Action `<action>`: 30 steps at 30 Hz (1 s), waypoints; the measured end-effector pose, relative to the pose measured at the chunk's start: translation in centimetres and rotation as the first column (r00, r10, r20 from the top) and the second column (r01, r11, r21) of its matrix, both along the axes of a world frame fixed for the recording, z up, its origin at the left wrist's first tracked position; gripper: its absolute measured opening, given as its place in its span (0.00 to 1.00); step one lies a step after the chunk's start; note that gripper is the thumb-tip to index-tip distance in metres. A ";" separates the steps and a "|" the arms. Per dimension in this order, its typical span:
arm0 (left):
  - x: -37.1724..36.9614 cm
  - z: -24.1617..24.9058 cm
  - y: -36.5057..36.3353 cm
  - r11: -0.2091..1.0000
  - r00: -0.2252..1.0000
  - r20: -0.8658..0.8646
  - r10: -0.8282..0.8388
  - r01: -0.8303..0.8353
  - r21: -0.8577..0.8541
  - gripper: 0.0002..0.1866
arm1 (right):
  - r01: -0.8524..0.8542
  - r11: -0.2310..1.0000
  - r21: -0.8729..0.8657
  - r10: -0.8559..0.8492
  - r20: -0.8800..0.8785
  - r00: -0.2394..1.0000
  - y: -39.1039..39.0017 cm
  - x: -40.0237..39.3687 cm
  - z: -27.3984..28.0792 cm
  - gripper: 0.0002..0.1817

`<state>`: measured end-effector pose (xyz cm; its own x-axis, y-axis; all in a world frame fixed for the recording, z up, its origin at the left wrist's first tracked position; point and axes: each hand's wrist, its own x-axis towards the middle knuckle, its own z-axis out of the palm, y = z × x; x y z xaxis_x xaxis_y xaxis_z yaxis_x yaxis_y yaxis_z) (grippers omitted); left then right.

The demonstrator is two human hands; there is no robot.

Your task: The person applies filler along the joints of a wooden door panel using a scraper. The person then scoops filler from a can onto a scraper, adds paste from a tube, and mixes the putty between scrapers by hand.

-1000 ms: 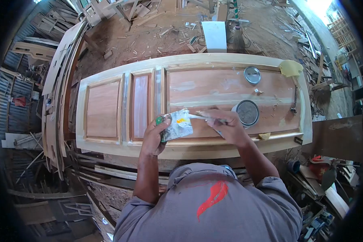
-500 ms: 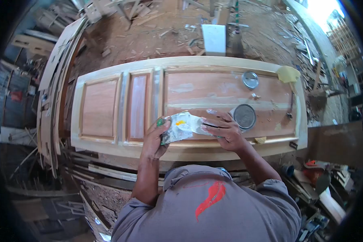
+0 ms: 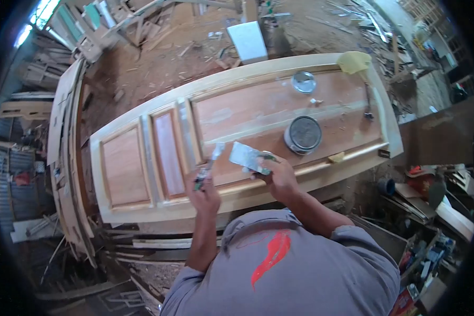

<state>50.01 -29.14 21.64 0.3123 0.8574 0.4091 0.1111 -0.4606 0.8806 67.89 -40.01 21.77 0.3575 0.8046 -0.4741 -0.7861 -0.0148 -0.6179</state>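
Note:
My left hand (image 3: pixel 204 194) is wrapped round a narrow putty knife (image 3: pixel 217 152) with a pale, smeared blade pointing up. My right hand (image 3: pixel 280 176) grips a wider scraper (image 3: pixel 245 155) by its green handle, its whitish blade angled toward the left. The two blades are apart, above the wooden panelled door (image 3: pixel 258 124). Just beyond my right hand a round grey can (image 3: pixel 304 135) stands on the door. A round metal lid (image 3: pixel 304 82) lies farther up, with small white bits (image 3: pixel 316 101) near it.
A yellowish sheet (image 3: pixel 354 62) lies on the door's far right corner, and a small yellow piece (image 3: pixel 336 157) near its front edge. Stacked boards (image 3: pixel 68 152) stand at the left. Beyond the door are a white block (image 3: pixel 247 42) and scattered wood scraps. Tools (image 3: pixel 432 258) lie at the lower right.
My hands have moved apart, and the two tools now show separately. The smeared whitish surface with the yellow spot is no longer visible. The camera view has turned, tilting the door.

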 end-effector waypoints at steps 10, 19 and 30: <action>1.6 0.0 -0.2 0.855 0.976 -0.145 -0.161 0.211 0.474 0.14 | 0.034 0.995 0.099 -0.025 -0.090 0.996 1.0 -0.2 1.8 0.16; 1.9 -1.1 0.3 0.861 0.971 -0.149 -0.187 0.235 0.451 0.14 | -0.008 0.982 0.189 0.034 -0.136 0.990 0.1 1.2 0.2 0.16; 1.8 -1.3 -1.0 0.876 0.993 0.103 -0.052 0.095 -0.473 0.12 | -0.271 0.927 0.261 -0.038 0.782 0.622 -0.3 4.1 3.7 0.17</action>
<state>51.86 -30.17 20.29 0.3645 0.9311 -0.0156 0.0091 0.0131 0.9999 71.94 -40.26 25.43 0.3526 0.9092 0.2214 -0.0307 0.2477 -0.9683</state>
